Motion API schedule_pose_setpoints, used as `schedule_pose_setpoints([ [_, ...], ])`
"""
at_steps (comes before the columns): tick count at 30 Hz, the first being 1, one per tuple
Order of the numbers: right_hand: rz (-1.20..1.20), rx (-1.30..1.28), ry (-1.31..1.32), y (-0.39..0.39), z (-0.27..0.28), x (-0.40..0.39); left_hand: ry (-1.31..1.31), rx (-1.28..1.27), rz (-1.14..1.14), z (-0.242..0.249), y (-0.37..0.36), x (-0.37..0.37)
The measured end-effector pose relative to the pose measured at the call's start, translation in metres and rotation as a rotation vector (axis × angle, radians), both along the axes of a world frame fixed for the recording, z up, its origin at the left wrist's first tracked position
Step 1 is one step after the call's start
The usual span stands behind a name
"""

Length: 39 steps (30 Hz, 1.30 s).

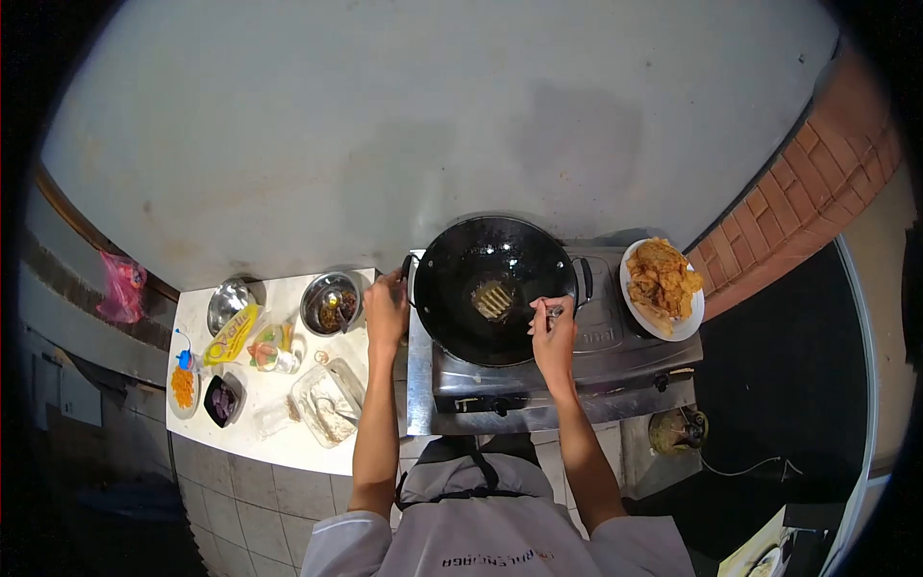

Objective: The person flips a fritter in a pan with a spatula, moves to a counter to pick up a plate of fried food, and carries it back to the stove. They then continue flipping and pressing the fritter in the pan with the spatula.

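A black wok (452, 322) sits on the metal gas stove (615, 361), with a pool of shiny oil in its bottom. My left hand (385, 303) is at the wok's left loop handle, fingers curled against it. Over the right side of the wok, my right hand (555, 332) is closed, with a greyish handle end showing between the fingers. Close by, in the middle of the wok, lies the slotted head of a spatula (494, 300). Its dark shaft barely stands out against the wok.
Right of the wok, a white plate (685, 328) bears golden fried food (661, 274). On the white table (279, 452) at left stand a steel bowl of sauce (329, 303), a plastic tub of flour (327, 404), a yellow packet (231, 334) and a small black bowl (223, 401). A gas cylinder (678, 430) stands below right.
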State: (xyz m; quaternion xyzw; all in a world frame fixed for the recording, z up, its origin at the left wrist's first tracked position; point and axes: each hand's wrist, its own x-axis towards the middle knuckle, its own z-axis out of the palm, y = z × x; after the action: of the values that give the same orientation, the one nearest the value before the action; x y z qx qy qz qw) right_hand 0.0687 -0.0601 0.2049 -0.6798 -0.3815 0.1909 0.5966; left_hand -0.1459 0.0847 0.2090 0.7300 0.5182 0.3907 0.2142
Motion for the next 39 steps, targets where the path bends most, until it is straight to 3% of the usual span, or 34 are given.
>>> schedule_pose_setpoints([
  [6, -0.039, 0.25, 0.066, -0.009, 0.009, 0.003, -0.113, 0.023, -0.031, -0.003, 0.012, -0.005],
  [12, -0.079, 0.117, -0.002, -0.013, 0.014, 0.008, -0.221, -0.014, -0.055, -0.013, 0.02, -0.006],
  [22, -0.118, 0.002, -0.108, -0.011, -0.007, -0.005, -0.106, -0.028, -0.017, -0.019, 0.019, -0.009],
  [28, -0.098, 0.008, -0.216, -0.009, -0.005, -0.008, -0.081, 0.003, -0.009, -0.018, 0.016, -0.009],
  [34, -0.12, 0.047, -0.059, -0.008, 0.005, -0.014, -0.069, 0.041, 0.01, -0.023, 0.019, -0.009],
  [39, -0.111, 0.15, -0.084, -0.015, 0.025, 0.003, -0.05, 0.058, 0.001, -0.022, 0.02, -0.013],
])
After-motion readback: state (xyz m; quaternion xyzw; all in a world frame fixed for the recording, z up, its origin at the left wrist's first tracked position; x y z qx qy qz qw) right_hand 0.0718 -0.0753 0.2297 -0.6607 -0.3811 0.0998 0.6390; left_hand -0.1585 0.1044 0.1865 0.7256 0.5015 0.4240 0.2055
